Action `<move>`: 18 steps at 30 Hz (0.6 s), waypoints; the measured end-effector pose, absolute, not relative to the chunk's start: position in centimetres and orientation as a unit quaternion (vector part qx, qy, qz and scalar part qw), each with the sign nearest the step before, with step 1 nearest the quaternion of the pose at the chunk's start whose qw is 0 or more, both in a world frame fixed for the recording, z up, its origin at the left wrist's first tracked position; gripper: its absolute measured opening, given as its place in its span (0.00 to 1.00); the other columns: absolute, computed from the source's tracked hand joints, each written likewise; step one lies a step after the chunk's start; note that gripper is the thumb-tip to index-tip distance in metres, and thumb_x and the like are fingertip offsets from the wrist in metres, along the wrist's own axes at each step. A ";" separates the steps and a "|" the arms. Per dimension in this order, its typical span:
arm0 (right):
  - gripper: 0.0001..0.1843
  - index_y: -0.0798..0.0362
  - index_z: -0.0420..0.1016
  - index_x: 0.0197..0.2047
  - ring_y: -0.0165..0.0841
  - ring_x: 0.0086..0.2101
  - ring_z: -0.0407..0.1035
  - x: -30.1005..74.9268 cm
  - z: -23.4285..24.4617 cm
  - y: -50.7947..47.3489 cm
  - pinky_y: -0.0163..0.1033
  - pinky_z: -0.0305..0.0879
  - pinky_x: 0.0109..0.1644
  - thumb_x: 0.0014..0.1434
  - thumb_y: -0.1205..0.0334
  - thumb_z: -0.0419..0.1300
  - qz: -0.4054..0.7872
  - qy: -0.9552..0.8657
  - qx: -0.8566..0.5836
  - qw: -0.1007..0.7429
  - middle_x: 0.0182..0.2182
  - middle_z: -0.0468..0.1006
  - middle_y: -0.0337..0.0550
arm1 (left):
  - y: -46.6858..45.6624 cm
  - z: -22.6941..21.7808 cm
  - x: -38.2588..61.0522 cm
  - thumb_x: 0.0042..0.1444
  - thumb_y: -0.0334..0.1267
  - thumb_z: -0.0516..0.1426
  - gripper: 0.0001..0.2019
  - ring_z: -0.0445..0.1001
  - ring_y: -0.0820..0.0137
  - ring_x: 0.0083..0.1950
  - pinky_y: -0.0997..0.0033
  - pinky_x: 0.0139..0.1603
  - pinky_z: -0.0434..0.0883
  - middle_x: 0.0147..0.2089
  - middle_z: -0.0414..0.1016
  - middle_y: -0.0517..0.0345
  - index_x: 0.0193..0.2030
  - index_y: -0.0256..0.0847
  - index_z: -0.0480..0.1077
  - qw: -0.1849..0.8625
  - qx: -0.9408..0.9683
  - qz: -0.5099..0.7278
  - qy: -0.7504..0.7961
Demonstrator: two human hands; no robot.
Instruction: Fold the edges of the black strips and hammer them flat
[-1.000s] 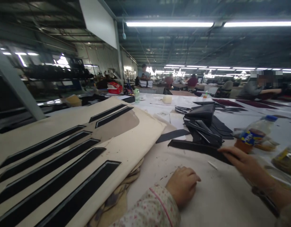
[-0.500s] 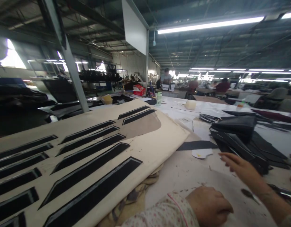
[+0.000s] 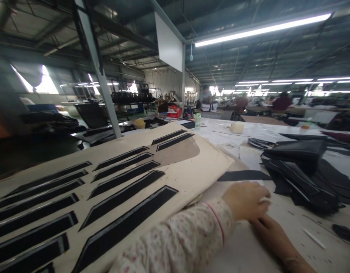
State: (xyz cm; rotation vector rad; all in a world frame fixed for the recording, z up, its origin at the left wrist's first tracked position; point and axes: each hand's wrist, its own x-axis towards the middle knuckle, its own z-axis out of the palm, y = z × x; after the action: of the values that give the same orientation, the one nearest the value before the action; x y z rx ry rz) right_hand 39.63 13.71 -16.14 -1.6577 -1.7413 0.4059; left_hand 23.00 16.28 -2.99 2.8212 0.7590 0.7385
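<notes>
Left hand [image 3: 246, 201], right of centre: fingers curled, against the right hand [image 3: 266, 225]; right fingers partly hidden. Cannot tell whether either holds anything. Dark strip [image 3: 244, 175] lies flat just above the left hand, long axis across the frame, right end toward the black pile [image 3: 302, 178]. Cream sheet's [image 3: 203, 170] right edge slants down-left behind the sleeve [image 3: 180, 239]. Bare tabletop [image 3: 296, 223] separates right hand from white stick [image 3: 314, 239].

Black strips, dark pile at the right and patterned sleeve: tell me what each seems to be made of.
Black strips: probably fabric or synthetic leather, mostly matte, flat and thin with pale edging.
Dark pile: likely leather or imitation leather; soft sheen and smooth folds, though which is unclear.
Patterned sleeve: thin woven cloth, perhaps cotton, matte and softly wrinkled, with a small print.
</notes>
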 end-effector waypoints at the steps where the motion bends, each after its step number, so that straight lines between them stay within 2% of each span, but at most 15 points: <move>1: 0.19 0.48 0.78 0.36 0.41 0.41 0.73 39.7 -16.1 13.7 0.42 0.69 0.48 0.50 0.48 0.52 0.172 -0.675 -0.636 0.332 0.38 0.80 0.42 | 17.8 -1.4 21.8 0.58 0.39 0.50 0.12 0.71 0.67 0.46 0.70 0.48 0.68 0.44 0.74 0.55 0.45 0.41 0.70 0.054 0.930 0.229 0.282; 3: 0.20 0.48 0.77 0.39 0.41 0.44 0.71 40.0 -16.2 13.6 0.44 0.66 0.51 0.51 0.46 0.52 0.210 -0.681 -0.632 0.305 0.41 0.79 0.43 | 21.4 1.3 18.5 0.57 0.41 0.52 0.10 0.70 0.69 0.49 0.74 0.50 0.66 0.46 0.74 0.59 0.42 0.44 0.71 0.042 0.895 0.186 0.403; 7: 0.22 0.49 0.77 0.41 0.41 0.47 0.69 40.4 -16.3 13.6 0.45 0.63 0.55 0.53 0.44 0.52 0.249 -0.678 -0.629 0.287 0.44 0.77 0.43 | 28.7 3.3 8.7 0.54 0.36 0.53 0.09 0.72 0.63 0.46 0.70 0.48 0.67 0.44 0.75 0.51 0.38 0.37 0.73 0.029 0.801 0.159 0.577; 10: 0.22 0.48 0.77 0.40 0.41 0.47 0.69 40.3 -16.4 13.7 0.44 0.63 0.55 0.53 0.44 0.51 0.246 -0.670 -0.630 0.307 0.43 0.77 0.43 | 32.1 3.1 0.8 0.55 0.39 0.53 0.12 0.73 0.58 0.45 0.67 0.44 0.68 0.43 0.76 0.45 0.38 0.34 0.74 0.029 0.706 0.138 0.694; 14: 0.21 0.48 0.77 0.40 0.41 0.46 0.70 40.1 -16.4 13.9 0.43 0.64 0.54 0.51 0.44 0.53 0.254 -0.664 -0.638 0.296 0.43 0.78 0.42 | 33.9 1.7 -6.6 0.53 0.43 0.56 0.16 0.72 0.50 0.49 0.64 0.45 0.68 0.44 0.75 0.36 0.37 0.28 0.74 0.028 0.598 0.118 0.792; 18: 0.22 0.47 0.77 0.40 0.41 0.47 0.69 40.1 -16.7 14.0 0.44 0.63 0.55 0.52 0.43 0.52 0.248 -0.654 -0.651 0.295 0.44 0.77 0.41 | 35.6 -0.3 -8.7 0.51 0.47 0.58 0.20 0.72 0.52 0.50 0.62 0.47 0.68 0.46 0.74 0.34 0.40 0.27 0.72 0.037 0.548 0.126 0.826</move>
State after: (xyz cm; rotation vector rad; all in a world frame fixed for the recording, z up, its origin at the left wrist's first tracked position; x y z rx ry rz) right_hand 40.13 14.00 -16.67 -1.7332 -1.7401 0.6611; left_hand -8.73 35.63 -0.30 1.6832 2.5359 0.3863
